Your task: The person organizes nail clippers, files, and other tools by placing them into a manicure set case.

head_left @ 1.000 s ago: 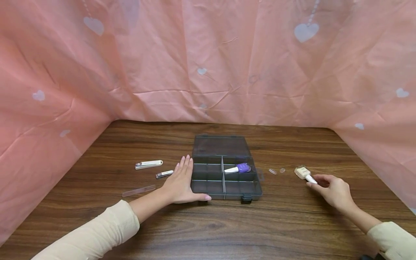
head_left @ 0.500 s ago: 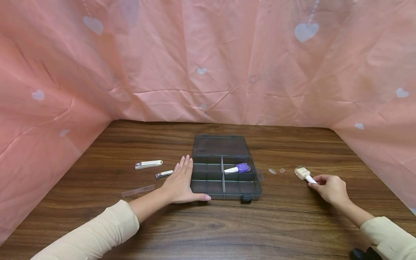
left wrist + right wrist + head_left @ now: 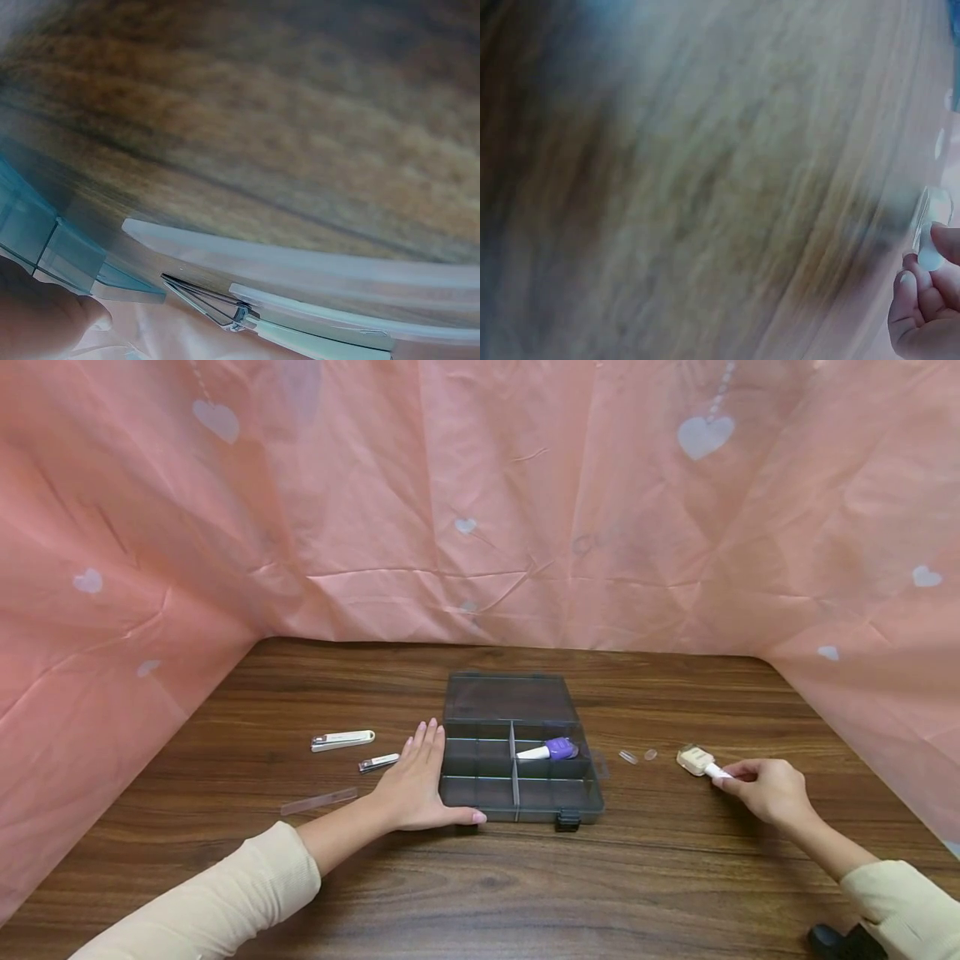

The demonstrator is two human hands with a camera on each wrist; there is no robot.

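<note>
A dark translucent divider box (image 3: 558, 792) lies on the table with its lid folded back. My left hand (image 3: 412, 787) rests along its left side, fingers straight, thumb on the front edge. In the left wrist view the thumb (image 3: 56, 311) overlaps the box wall. A purple nail polish bottle (image 3: 559, 748) with a white cap lies in the right part of the box. To the right, my right hand (image 3: 776, 792) pinches the white cap of a cream nail polish bottle (image 3: 693, 760) between thumb and fingers. The right wrist view shows this grip at its right edge.
Left of the box lie a larger nail clipper (image 3: 342, 741), a smaller nail clipper (image 3: 378, 763) and a clear flat strip (image 3: 318, 802). Two small clear pieces (image 3: 628, 757) are between box and cream bottle. Pink heart-patterned cloth (image 3: 480, 568) hangs behind and at both sides.
The right hand's fingers have settled onto the white cap, and the cream bottle has shifted slightly left. The left hand and the box have stayed put.
</note>
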